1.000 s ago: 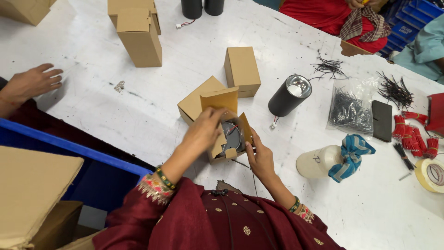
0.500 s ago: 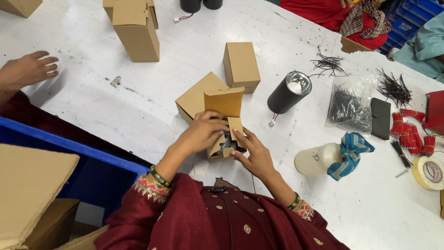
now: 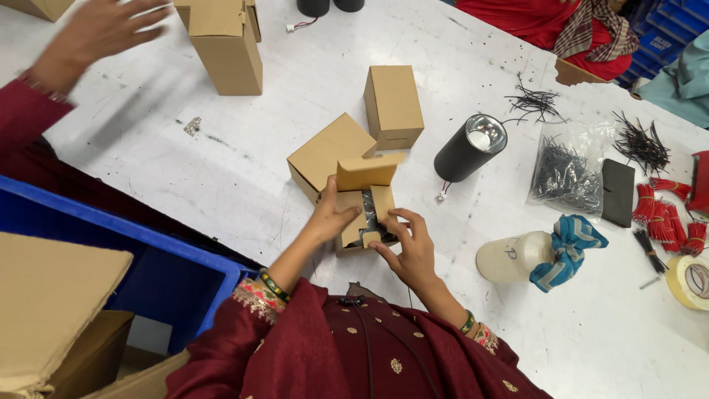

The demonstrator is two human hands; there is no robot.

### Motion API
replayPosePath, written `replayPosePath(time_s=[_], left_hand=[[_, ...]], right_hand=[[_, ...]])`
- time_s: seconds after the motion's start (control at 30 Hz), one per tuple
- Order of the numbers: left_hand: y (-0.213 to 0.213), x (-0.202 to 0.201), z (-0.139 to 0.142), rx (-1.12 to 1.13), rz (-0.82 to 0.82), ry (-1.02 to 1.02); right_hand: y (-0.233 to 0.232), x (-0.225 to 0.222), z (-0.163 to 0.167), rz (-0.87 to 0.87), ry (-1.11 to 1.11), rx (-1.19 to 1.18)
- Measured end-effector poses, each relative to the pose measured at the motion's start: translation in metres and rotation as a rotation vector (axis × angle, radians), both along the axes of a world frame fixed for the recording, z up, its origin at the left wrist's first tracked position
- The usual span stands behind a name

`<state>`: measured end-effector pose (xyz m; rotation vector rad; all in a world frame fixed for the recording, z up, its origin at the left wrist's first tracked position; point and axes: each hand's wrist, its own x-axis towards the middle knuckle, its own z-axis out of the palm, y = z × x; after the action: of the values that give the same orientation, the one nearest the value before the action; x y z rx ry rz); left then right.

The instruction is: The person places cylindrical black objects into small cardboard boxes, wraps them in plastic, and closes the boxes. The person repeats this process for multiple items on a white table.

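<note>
A small open cardboard box [image 3: 362, 193] stands on the white table [image 3: 221, 170] right in front of me, its lid flap up and side flaps spread. Something dark and shiny lies inside it. My left hand [image 3: 332, 216] grips the box's left side. My right hand [image 3: 410, 244] presses on its right flap and front corner. Two closed cardboard boxes, one flat [image 3: 325, 151] and one upright [image 3: 394, 106], sit just behind it.
A black cylindrical lamp [image 3: 469, 148] lies to the right, beside a bag of black ties [image 3: 565, 170], red wire bundles [image 3: 665, 210], a white bottle with a blue cloth [image 3: 539, 255] and a tape roll [image 3: 688, 281]. Another person's hand [image 3: 100, 29] reaches near a tall box [image 3: 225, 44]. A blue crate [image 3: 111, 258] sits at left.
My hands stay on the open box and fold its flaps inward. The other person's hand at the far left has risen toward the tall boxes.
</note>
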<state>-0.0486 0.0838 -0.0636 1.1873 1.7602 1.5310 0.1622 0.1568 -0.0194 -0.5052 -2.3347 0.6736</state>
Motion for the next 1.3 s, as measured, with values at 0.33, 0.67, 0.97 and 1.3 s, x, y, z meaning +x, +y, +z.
replayPosePath(time_s=[0.33,0.67,0.97,1.3], left_hand=[[-0.047,0.011,0.069,0.133,-0.061,0.213],[-0.048,0.017,0.082,0.075,-0.017,-0.154],[-0.060,0.028,0.062,0.116,-0.039,0.693],[-0.074,0.042,0.050,0.099,-0.059,0.730]], right_hand=[[-0.008,0.010,-0.012,0.031,-0.034,0.022],[-0.014,0.018,-0.014,0.144,-0.031,0.219],[-0.025,0.032,-0.040,0.057,0.071,0.294],[-0.025,0.039,-0.033,0.048,0.049,0.346]])
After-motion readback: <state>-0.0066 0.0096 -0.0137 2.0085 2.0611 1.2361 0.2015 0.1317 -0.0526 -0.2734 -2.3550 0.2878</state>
